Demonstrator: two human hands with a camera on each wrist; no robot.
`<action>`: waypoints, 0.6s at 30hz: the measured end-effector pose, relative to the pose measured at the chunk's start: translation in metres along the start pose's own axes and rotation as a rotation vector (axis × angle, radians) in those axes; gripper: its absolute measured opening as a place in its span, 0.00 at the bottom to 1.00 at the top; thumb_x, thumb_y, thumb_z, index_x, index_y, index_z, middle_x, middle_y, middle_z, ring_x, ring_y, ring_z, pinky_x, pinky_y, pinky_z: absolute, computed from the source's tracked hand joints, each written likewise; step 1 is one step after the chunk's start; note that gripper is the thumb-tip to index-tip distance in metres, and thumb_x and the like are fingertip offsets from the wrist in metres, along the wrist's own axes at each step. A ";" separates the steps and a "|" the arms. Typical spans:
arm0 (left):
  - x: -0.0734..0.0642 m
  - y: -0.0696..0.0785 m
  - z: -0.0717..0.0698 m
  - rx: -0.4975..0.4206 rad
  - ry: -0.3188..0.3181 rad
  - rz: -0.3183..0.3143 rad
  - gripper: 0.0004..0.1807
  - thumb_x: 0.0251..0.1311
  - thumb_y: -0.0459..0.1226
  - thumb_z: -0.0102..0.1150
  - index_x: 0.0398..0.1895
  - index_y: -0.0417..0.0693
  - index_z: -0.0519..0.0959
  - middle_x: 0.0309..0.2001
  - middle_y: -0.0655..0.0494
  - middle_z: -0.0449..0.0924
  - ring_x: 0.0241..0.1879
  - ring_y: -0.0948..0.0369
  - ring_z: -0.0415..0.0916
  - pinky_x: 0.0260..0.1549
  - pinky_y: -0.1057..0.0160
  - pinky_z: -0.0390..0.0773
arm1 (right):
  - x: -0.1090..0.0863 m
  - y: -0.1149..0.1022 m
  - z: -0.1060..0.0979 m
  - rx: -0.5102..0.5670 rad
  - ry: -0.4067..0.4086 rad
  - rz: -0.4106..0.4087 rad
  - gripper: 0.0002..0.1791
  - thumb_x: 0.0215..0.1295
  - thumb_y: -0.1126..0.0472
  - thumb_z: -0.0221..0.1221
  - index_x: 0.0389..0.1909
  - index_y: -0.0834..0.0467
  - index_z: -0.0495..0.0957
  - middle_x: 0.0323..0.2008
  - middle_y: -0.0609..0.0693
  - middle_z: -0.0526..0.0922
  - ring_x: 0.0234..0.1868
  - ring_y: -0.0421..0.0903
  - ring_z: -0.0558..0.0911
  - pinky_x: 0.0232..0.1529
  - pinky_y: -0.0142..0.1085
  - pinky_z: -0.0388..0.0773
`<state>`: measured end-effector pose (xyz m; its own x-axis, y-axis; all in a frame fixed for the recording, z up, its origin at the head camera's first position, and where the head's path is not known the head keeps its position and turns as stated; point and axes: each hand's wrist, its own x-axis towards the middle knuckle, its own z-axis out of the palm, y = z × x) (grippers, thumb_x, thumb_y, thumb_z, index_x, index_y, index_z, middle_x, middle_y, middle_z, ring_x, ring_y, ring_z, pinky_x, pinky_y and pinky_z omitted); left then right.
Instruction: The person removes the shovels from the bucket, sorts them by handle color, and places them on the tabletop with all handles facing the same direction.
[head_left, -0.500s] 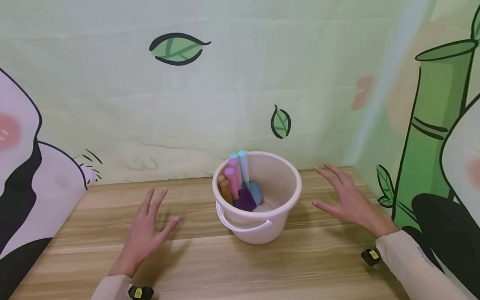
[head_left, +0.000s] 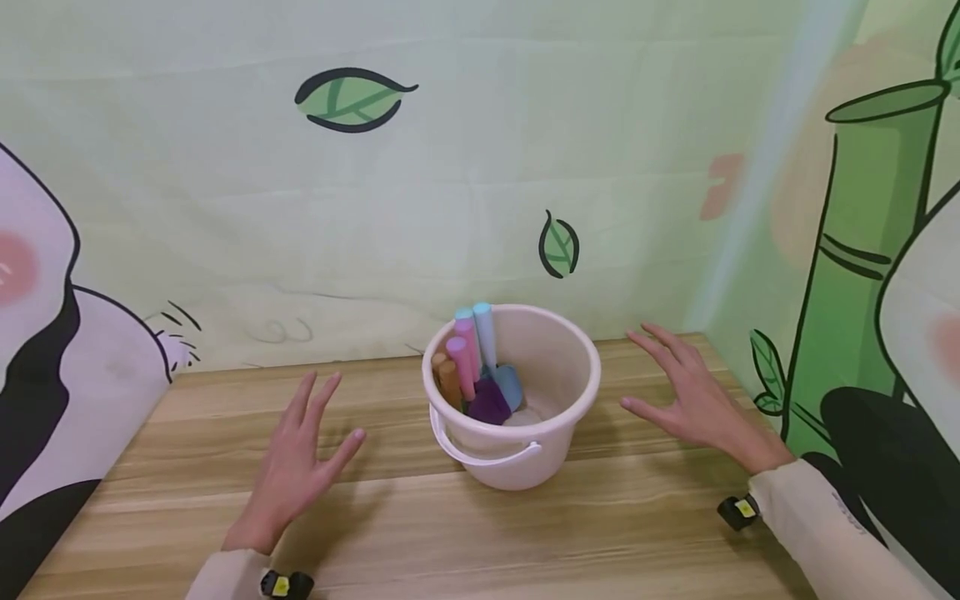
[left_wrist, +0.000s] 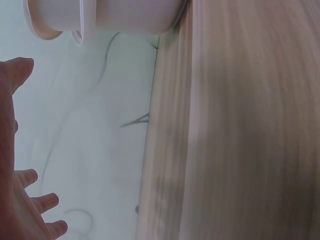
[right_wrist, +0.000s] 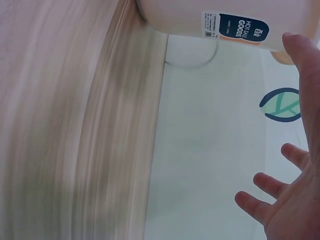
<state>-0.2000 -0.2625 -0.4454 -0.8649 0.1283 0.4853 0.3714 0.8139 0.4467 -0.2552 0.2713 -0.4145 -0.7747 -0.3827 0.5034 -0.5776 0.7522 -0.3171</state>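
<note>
A pale green wall sheet [head_left: 450, 175] rose behind the back edge of the tabletop, printed with outlined leaves, black-and-white cartoon figures and, beyond the right edge, a green bamboo stalk [head_left: 873, 250]. The wood-grained tabletop [head_left: 427, 533] spread below it, its back left and back right corners both in sight.

The pale pink bucket [head_left: 517, 458] stood upright on the tabletop, near the back edge and nearer the back right corner than the back left one. In cream sleeves [head_left: 832, 517], a person's arms reached in on either side of it. The left hand [head_left: 292, 462] hung above the left part of the tabletop, empty, fingers spread and thumb toward the bucket, well apart from it. The right hand [head_left: 693, 404], likewise empty with fingers spread, hung near the back right corner, closer to the bucket but not touching it.

The bucket's carrying handle [head_left: 487, 460] drooped across its front left side. Inside, tools crowded against the left wall: a blue-grey scoop [head_left: 508, 386], a dark purple piece [head_left: 490, 402], pink grips [head_left: 461, 367], a pale blue grip [head_left: 485, 333] and orange-brown grips [head_left: 450, 383]. A black device [head_left: 738, 512] with a yellow mark sat at the right wrist. The right wrist view showed a dark blue and white label [right_wrist: 237, 26] on the bucket's outside.
</note>
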 end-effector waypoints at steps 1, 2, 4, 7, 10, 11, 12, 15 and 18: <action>0.001 0.001 0.000 0.000 0.000 0.003 0.47 0.65 0.51 0.66 0.83 0.67 0.52 0.83 0.47 0.42 0.75 0.33 0.51 0.59 0.22 0.56 | 0.000 -0.001 0.000 0.003 -0.002 0.003 0.51 0.57 0.47 0.73 0.80 0.47 0.59 0.79 0.57 0.56 0.74 0.68 0.58 0.58 0.74 0.63; 0.001 0.002 0.001 -0.001 0.001 0.007 0.47 0.65 0.51 0.66 0.83 0.67 0.52 0.83 0.47 0.42 0.75 0.33 0.51 0.59 0.22 0.56 | 0.001 -0.001 0.000 0.008 -0.002 0.005 0.51 0.57 0.47 0.73 0.80 0.47 0.59 0.79 0.56 0.56 0.74 0.68 0.58 0.59 0.74 0.63; 0.002 0.004 0.001 -0.005 0.006 0.012 0.47 0.64 0.50 0.66 0.83 0.67 0.52 0.83 0.48 0.42 0.75 0.33 0.51 0.60 0.23 0.57 | 0.002 -0.003 0.000 0.017 -0.003 0.008 0.51 0.57 0.47 0.73 0.80 0.46 0.59 0.79 0.56 0.56 0.74 0.67 0.58 0.59 0.74 0.63; 0.003 0.005 0.002 -0.011 0.015 0.021 0.47 0.64 0.50 0.66 0.83 0.66 0.53 0.83 0.48 0.43 0.74 0.33 0.52 0.60 0.23 0.58 | 0.003 -0.005 0.000 0.026 -0.002 0.007 0.51 0.57 0.48 0.74 0.80 0.45 0.58 0.79 0.56 0.56 0.75 0.66 0.58 0.59 0.73 0.62; 0.003 0.006 0.004 -0.015 0.019 0.024 0.47 0.64 0.50 0.67 0.82 0.65 0.54 0.82 0.48 0.44 0.75 0.34 0.52 0.60 0.24 0.58 | 0.004 -0.006 0.000 0.030 0.004 0.005 0.51 0.57 0.48 0.74 0.80 0.46 0.59 0.78 0.56 0.57 0.75 0.66 0.58 0.60 0.73 0.62; 0.004 0.006 0.004 -0.015 0.020 0.024 0.46 0.64 0.50 0.67 0.82 0.65 0.54 0.82 0.48 0.44 0.75 0.34 0.52 0.60 0.24 0.58 | 0.004 -0.007 0.000 0.031 0.007 0.003 0.51 0.57 0.49 0.74 0.79 0.46 0.59 0.78 0.56 0.57 0.75 0.66 0.58 0.60 0.73 0.62; 0.004 0.007 0.004 -0.016 0.019 0.024 0.46 0.64 0.50 0.67 0.82 0.65 0.54 0.82 0.48 0.44 0.75 0.34 0.52 0.60 0.24 0.58 | 0.004 -0.007 0.000 0.032 0.009 0.003 0.51 0.57 0.49 0.74 0.79 0.46 0.60 0.78 0.56 0.57 0.74 0.66 0.58 0.60 0.73 0.63; 0.004 0.007 0.005 -0.016 0.021 0.025 0.47 0.64 0.50 0.67 0.82 0.66 0.53 0.82 0.48 0.44 0.75 0.34 0.52 0.60 0.24 0.58 | 0.005 -0.007 0.000 0.032 0.012 0.001 0.51 0.57 0.48 0.74 0.79 0.45 0.59 0.78 0.56 0.57 0.74 0.66 0.59 0.59 0.73 0.63; 0.005 0.009 0.005 -0.019 0.024 0.030 0.47 0.64 0.50 0.67 0.83 0.67 0.53 0.82 0.48 0.44 0.75 0.34 0.52 0.60 0.24 0.58 | 0.006 -0.008 -0.001 0.033 0.013 -0.005 0.51 0.57 0.49 0.74 0.79 0.45 0.60 0.78 0.56 0.57 0.74 0.66 0.59 0.60 0.73 0.63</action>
<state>-0.2025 -0.2520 -0.4432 -0.8448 0.1389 0.5168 0.4038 0.7991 0.4454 -0.2550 0.2635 -0.4085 -0.7687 -0.3790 0.5153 -0.5896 0.7321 -0.3411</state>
